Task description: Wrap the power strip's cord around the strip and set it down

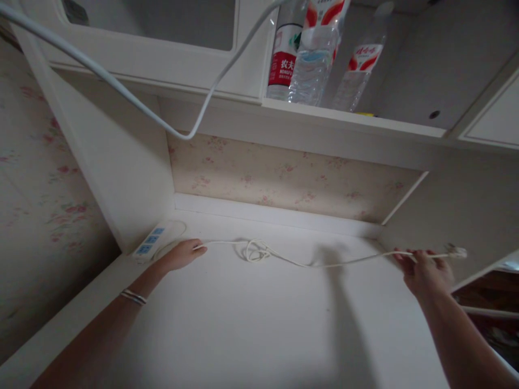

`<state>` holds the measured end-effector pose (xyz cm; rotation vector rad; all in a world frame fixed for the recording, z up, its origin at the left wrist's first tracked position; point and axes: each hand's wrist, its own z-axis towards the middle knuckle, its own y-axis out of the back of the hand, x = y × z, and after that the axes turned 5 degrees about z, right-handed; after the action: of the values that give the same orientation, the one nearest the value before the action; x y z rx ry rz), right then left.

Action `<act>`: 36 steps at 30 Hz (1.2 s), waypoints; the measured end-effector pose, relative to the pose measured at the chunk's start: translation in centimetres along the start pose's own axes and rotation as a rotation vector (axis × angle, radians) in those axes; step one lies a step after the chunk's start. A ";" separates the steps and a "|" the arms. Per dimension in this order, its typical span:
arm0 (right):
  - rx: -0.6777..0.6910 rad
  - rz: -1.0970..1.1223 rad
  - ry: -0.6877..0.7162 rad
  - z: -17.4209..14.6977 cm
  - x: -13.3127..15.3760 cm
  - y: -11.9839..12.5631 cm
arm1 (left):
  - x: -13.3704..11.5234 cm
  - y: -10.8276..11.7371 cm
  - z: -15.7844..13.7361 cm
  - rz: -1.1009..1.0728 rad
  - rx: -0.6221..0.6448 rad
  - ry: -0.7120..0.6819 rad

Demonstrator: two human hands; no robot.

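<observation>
A thin white cable (308, 263) runs across the white desk top (251, 324), with a loose knot (256, 250) near its middle. My left hand (184, 254) pins the cable's left end down, right beside a white power strip (151, 242) with blue sockets in the back left corner. My right hand (424, 270) pinches the cable near its right end and holds it stretched just above the desk. A small white plug (457, 252) sticks out past my fingers.
A shelf (348, 120) above the desk holds three plastic water bottles (312, 54). A thick white cord (133, 100) hangs across the upper left. Flowered wallpaper (284, 181) backs the alcove, and white side panels close it in on both sides.
</observation>
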<state>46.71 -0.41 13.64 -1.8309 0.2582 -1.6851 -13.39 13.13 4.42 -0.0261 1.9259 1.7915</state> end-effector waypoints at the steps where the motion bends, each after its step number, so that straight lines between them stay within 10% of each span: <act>1: 0.047 -0.018 0.007 0.1 -0.2 -0.2 | 0.5 0.3 -0.3 0.002 0.036 -0.028; 14: 0.594 -0.139 -0.080 -8.3 -0.2 -5.7 | 6.2 1.0 -4.1 0.182 0.179 -0.114; 26: 0.994 -0.272 -0.187 -21.0 -3.0 -9.3 | -2.6 -2.4 -2.1 -0.265 -0.202 0.040; 36: 1.372 -0.401 -0.180 -31.8 -12.2 -12.0 | -10.2 -4.4 -2.4 -0.750 -0.056 -0.079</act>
<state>11.28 5.58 9.83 -0.9305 -1.1330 -1.2766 -3.82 7.10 4.13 -0.6033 1.5145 1.3027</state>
